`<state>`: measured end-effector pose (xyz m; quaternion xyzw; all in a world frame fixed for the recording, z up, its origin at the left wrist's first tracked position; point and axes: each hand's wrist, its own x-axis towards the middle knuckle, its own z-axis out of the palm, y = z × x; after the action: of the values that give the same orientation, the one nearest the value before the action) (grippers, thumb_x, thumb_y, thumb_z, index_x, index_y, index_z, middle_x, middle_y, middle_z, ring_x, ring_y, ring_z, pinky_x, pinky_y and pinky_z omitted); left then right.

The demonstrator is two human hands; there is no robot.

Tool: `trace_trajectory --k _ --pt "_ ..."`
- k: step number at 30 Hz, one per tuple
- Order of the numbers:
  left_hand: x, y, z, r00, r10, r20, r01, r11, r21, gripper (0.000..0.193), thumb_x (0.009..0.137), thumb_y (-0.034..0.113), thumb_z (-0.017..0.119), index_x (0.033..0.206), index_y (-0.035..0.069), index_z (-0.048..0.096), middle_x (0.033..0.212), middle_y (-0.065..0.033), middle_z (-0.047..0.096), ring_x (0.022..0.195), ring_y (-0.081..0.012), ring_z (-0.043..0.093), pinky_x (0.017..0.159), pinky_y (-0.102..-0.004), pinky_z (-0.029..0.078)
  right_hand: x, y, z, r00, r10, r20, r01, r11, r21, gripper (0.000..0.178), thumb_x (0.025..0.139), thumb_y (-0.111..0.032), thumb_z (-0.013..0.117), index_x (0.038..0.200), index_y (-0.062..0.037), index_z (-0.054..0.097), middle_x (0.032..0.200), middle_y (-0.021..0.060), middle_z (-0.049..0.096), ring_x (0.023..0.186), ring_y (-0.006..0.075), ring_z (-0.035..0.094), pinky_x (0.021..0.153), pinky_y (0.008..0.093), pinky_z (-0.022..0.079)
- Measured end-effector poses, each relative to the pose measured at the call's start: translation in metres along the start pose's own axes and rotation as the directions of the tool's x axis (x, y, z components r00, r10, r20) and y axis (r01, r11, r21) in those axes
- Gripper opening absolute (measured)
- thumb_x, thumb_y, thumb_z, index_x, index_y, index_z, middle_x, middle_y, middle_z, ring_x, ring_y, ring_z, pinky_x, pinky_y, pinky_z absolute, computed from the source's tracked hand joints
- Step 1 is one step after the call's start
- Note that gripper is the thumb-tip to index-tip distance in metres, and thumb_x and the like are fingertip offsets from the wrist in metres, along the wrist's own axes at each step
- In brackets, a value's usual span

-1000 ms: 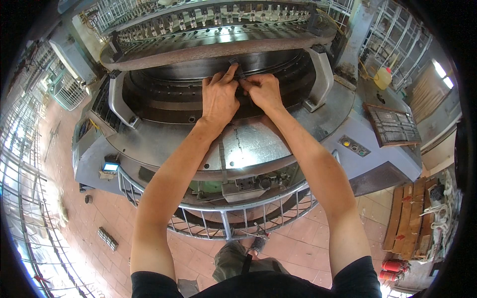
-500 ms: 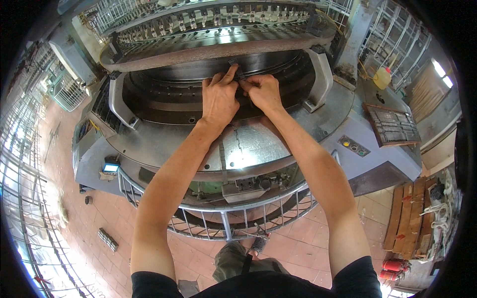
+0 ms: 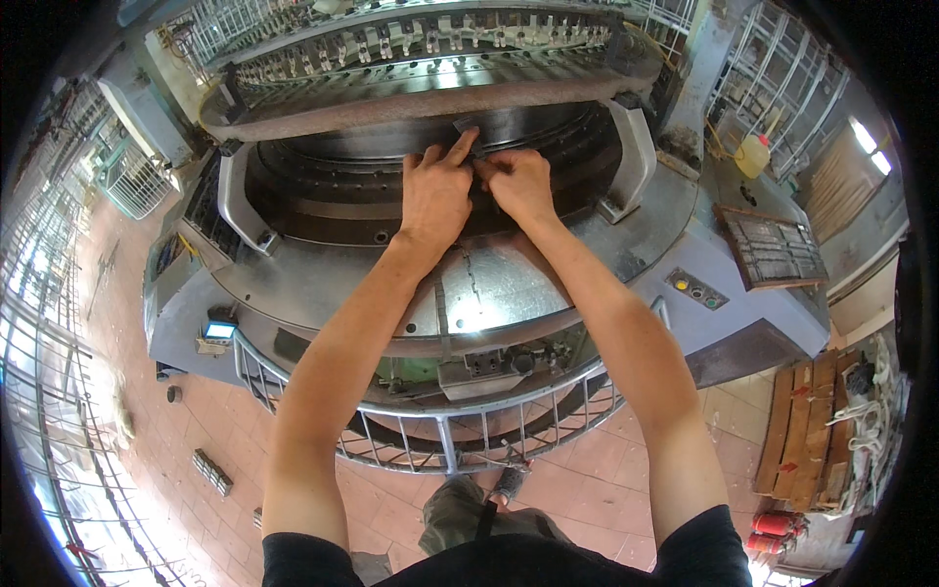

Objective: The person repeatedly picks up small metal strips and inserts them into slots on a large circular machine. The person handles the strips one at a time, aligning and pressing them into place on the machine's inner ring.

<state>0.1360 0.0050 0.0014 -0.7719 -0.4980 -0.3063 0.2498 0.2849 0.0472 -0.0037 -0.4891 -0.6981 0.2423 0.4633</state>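
Note:
Both hands reach into the front opening of a large round knitting machine (image 3: 333, 256), close to its dark metal cylinder (image 3: 377, 142). My left hand (image 3: 436, 194) is palm down with the index finger stretched along a small dark metal piece (image 3: 464, 125) at the cylinder's lower face. Its other fingers are bent, with their tips hidden. Right beside it, my right hand (image 3: 518, 184) is closed in a pinch against the same spot. What lies between those fingertips is too small and dark to make out.
Above my hands runs the machine's thick ring (image 3: 430, 110) with a row of yarn feeders. Grey brackets (image 3: 631, 161) flank the opening. A curved metal guard rail (image 3: 445, 430) stands between my body and the machine. A yellow-liquid bottle (image 3: 752, 155) stands at right.
Both hands stay at the same spot on the cylinder. My left hand and its index finger have shifted slightly right; the view has also moved a little.

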Motion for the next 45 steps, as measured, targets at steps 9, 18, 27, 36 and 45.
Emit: trace_trajectory --k 9,18,27,36,45 --pt "0.006 -0.021 -0.015 0.972 -0.064 0.226 0.084 0.994 -0.076 0.026 0.073 -0.006 0.064 0.093 0.002 0.079 0.143 -0.0023 0.063 0.083 -0.0357 0.073 0.074 -0.0458 0.059 0.006 -0.032 0.004 0.959 0.263 0.107 -0.22 0.927 -0.304 0.026 0.087 -0.022 0.07 0.081 0.003 0.076 0.079 0.0216 0.075 0.081 0.0351 0.075 0.086 0.0422 0.058" --pt "0.003 -0.026 -0.019 0.963 -0.01 0.271 0.029 0.997 -0.068 0.064 0.076 -0.004 0.062 0.138 0.011 0.066 0.108 -0.0151 0.075 0.083 -0.0358 0.073 0.073 -0.0457 0.059 -0.013 -0.034 -0.008 0.872 0.414 0.262 -0.482 0.821 0.306 0.023 0.088 -0.014 0.077 0.079 0.0062 0.07 0.069 0.0133 0.071 0.061 0.0192 0.071 0.054 0.0287 0.059" --pt "0.002 -0.027 -0.015 0.962 -0.027 0.27 0.044 0.997 -0.058 0.066 0.077 -0.002 0.063 0.141 0.013 0.06 0.091 -0.0153 0.074 0.077 -0.0355 0.073 0.068 -0.0459 0.059 -0.022 -0.017 0.006 1.0 0.008 0.011 -0.005 0.96 -0.279 0.015 0.078 -0.015 0.074 0.08 0.0001 0.078 0.084 0.0244 0.074 0.08 0.0412 0.073 0.083 0.0443 0.058" --pt "0.002 -0.021 -0.013 0.977 0.025 0.213 -0.011 0.998 -0.067 0.05 0.079 0.001 0.066 0.126 0.013 0.074 0.107 -0.0126 0.076 0.095 -0.0376 0.072 0.082 -0.0482 0.058 -0.037 -0.012 0.003 0.999 0.011 0.041 -0.003 0.982 -0.187 0.016 0.077 -0.013 0.072 0.081 0.0002 0.078 0.085 0.0259 0.072 0.084 0.0439 0.071 0.082 0.0477 0.057" --pt "0.0 -0.036 -0.009 0.96 0.055 0.273 -0.039 0.997 -0.063 0.014 0.079 0.0 0.066 0.084 0.003 0.079 0.149 0.0034 0.059 0.123 -0.0403 0.064 0.096 -0.0457 0.056 -0.032 -0.003 0.011 0.945 -0.272 -0.182 0.234 0.95 -0.209 0.019 0.079 -0.016 0.074 0.085 0.002 0.077 0.081 0.0228 0.072 0.08 0.0376 0.072 0.075 0.0425 0.054"
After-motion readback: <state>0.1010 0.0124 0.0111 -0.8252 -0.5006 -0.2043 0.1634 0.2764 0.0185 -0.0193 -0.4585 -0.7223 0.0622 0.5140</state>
